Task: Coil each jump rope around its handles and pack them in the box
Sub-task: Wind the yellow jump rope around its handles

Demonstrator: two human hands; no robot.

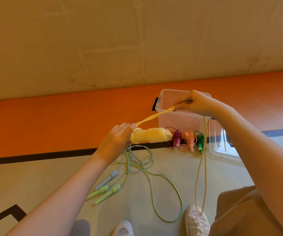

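At centre frame, my left hand (118, 138) grips the yellow handles (151, 135), their long axis running left to right, caps pointing right. My right hand (194, 103), upper right of centre, pinches the yellow rope (157, 114), which stretches taut down-left to the handles, its slack hanging to my shoe (197, 220). Behind sits the clear box (168, 116); I cannot see anything inside. Three coiled ropes (189, 140) lie before it.
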